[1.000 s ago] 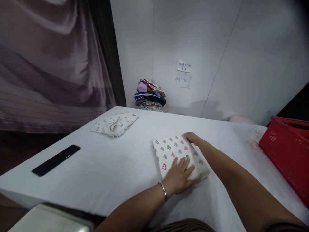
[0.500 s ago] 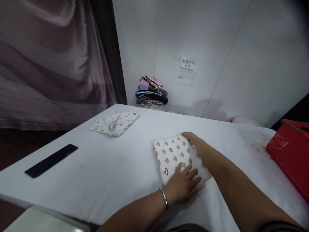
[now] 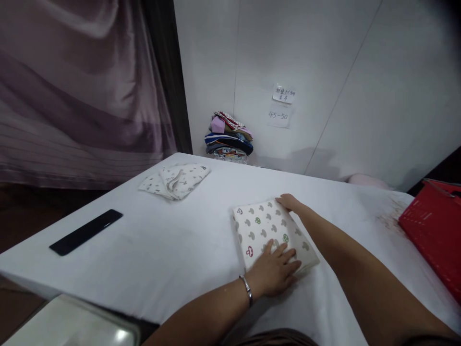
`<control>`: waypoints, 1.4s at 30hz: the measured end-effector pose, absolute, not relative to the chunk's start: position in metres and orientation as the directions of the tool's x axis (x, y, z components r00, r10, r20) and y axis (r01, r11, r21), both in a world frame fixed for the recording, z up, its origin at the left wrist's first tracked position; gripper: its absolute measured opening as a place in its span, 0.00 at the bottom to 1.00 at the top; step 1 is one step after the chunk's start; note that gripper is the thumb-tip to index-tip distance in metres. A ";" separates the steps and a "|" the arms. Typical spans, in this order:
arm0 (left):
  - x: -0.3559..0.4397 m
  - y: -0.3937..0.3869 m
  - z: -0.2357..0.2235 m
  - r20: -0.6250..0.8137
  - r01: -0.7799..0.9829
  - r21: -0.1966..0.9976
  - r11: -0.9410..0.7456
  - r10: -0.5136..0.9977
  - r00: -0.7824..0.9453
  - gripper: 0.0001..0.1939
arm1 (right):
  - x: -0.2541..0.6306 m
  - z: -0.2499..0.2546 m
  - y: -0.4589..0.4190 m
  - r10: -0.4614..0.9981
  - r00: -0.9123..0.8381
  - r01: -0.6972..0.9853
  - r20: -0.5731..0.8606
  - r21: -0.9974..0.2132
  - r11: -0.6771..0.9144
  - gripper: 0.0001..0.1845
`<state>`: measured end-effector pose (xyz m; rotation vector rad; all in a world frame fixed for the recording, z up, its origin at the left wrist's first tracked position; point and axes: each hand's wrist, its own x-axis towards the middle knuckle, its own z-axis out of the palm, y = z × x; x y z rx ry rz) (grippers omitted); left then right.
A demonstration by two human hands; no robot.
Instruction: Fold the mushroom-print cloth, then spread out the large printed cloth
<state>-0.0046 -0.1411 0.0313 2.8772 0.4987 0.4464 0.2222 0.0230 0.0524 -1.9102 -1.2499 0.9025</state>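
A folded white cloth (image 3: 268, 226) printed with grey, green and red mushrooms lies on the white-covered table in front of me. My left hand (image 3: 276, 269) rests palm down on its near part, fingers spread, a silver bracelet at the wrist. At the far right corner of the cloth is my right hand (image 3: 288, 202), its fingers bent over the edge and gripping it; the thumb is mostly hidden. The cloth's right side slopes down beneath my right forearm.
A second, crumpled printed cloth (image 3: 176, 180) lies at the table's far left. Nearer is a flat black strip (image 3: 86, 232). A red basket (image 3: 432, 230) stands at the right. Behind the table (image 3: 187, 240), folded clothes (image 3: 230, 137) are stacked against the wall.
The view has shifted slightly, so things appear a little farther right. Both hands keep nearly the same places on the mushroom cloth.
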 end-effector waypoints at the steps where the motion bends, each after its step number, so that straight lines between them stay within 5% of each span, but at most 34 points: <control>1: -0.004 -0.141 0.031 0.247 0.291 0.229 -0.929 0.344 0.906 0.24 | 0.219 0.055 0.019 0.948 0.287 0.539 -0.135 -0.795 -0.276 0.19; 5: -0.004 -0.140 0.030 0.215 0.280 0.212 -0.936 0.324 0.921 0.24 | 0.192 0.049 -0.003 0.997 0.061 0.771 0.053 -0.636 -0.014 0.25; 10: -0.005 -0.142 0.033 0.184 0.285 0.220 -0.933 0.327 0.927 0.23 | 0.162 0.017 -0.026 0.972 -0.225 0.912 0.069 -0.338 0.235 0.30; 22: -0.003 -0.141 0.028 0.200 0.271 0.275 -0.923 0.330 0.923 0.24 | 0.177 0.023 -0.059 0.987 -0.151 0.981 0.052 -0.113 0.156 0.32; 31: -0.003 -0.142 0.027 0.210 0.292 0.226 -0.929 0.339 0.917 0.24 | 0.183 0.026 -0.075 0.993 -0.113 0.981 -0.020 -0.162 0.109 0.30; 42: -0.003 -0.143 0.033 0.189 0.275 0.203 -0.940 0.313 0.931 0.24 | 0.222 -0.023 -0.133 0.977 -0.128 0.921 0.169 -0.346 0.181 0.33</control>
